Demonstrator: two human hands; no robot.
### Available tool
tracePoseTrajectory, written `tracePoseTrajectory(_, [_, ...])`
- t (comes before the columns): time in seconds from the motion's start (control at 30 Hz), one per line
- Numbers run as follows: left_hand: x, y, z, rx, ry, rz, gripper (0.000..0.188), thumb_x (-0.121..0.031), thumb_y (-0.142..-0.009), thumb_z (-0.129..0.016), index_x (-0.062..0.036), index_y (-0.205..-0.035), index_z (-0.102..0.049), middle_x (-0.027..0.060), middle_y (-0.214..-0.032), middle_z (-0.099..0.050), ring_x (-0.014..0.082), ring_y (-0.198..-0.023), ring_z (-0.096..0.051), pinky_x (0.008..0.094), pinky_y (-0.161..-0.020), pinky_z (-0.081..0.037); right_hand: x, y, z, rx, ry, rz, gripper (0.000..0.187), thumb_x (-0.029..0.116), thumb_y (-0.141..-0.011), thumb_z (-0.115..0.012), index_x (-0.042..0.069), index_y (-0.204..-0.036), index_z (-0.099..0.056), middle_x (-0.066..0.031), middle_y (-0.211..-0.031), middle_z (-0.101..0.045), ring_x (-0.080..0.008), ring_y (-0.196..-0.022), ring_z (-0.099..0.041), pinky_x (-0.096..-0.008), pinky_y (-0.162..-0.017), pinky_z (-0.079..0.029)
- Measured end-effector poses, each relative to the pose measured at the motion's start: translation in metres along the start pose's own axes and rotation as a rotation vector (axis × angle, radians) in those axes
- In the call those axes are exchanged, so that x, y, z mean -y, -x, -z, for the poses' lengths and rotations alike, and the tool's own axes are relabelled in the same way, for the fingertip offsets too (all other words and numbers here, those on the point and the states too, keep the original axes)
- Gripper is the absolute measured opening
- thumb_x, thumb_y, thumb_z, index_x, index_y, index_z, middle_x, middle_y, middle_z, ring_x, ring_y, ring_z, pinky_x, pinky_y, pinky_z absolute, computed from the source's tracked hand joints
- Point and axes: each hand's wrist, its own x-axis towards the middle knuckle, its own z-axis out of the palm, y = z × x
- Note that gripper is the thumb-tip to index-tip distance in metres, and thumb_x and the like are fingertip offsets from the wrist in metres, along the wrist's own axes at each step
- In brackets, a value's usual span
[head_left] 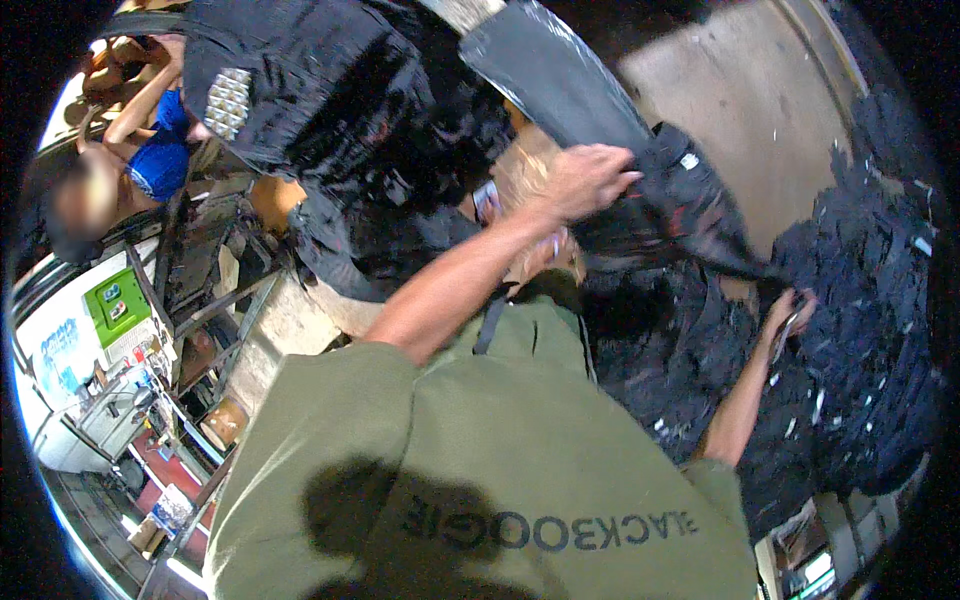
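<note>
Fabric, a creased black cloth piece, stretches between the fingers of the left hand and right hand, apparently being steadied for close handling. The right fingers close around a small silvery metal tool; whether the left ones pinch or merely touch, I cannot tell. The next move seems to need even tension. A flat dark-grey panel bounds the left fingers ahead, a ragged black heap the right; a pale tan surface ahead offers most room.
</note>
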Motion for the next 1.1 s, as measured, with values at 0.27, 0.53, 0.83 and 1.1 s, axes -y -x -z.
tracePoseTrajectory(0.27, [0.067,-0.006,-0.024,-0.282,-0.101,0.084,0.039,-0.043,-0.093,-0.076,-0.0141,-0.117,-0.068,0.0110,-0.105,-0.074,0.0357,-0.087,-0.074,0.0505,-0.078,-0.059,0.156,-0.054,-0.010,0.208,-0.809,0.231,0.048,0.007,-0.089,-0.081,0.005,-0.133,-0.063,-0.0134,-0.119,-0.072,-0.0248,-0.109,-0.071,-0.0402,-0.096,-0.059])
tracePoseTrajectory(0.53, [0.134,-0.067,0.078,-0.162,-0.167,0.197,0.037,-0.032,-0.092,-0.079,-0.0022,-0.110,-0.066,0.0215,-0.099,-0.071,0.0420,-0.095,-0.071,0.0480,-0.083,-0.056,0.375,0.099,-0.036,0.503,-0.881,0.544,0.045,0.021,-0.086,-0.090,0.011,-0.124,-0.069,-0.0172,-0.117,-0.073,-0.0360,-0.106,-0.073,-0.0422,-0.091,-0.060])
tracePoseTrajectory(0.83, [0.106,-0.044,0.067,0.189,0.016,0.407,0.049,-0.035,-0.063,-0.080,-0.0050,-0.102,-0.081,0.0200,-0.094,-0.079,0.0429,-0.088,-0.076,0.0507,-0.089,-0.059,0.379,0.114,-0.023,0.424,-0.783,0.397,0.055,0.015,-0.082,-0.094,0.009,-0.126,-0.061,-0.0141,-0.121,-0.070,-0.0307,-0.112,-0.069,-0.0416,-0.098,-0.055])
tracePoseTrajectory(1.1, [0.125,-0.035,0.085,0.020,0.705,0.357,0.035,-0.013,-0.075,-0.077,-0.0085,-0.110,-0.075,0.0144,-0.103,-0.079,0.0326,-0.099,-0.074,0.0437,-0.089,-0.055,0.434,0.117,-0.028,0.356,-0.732,0.403,0.066,0.019,-0.084,-0.095,0.007,-0.136,-0.054,-0.0149,-0.128,-0.062,-0.0284,-0.116,-0.062,-0.0420,-0.102,-0.051])
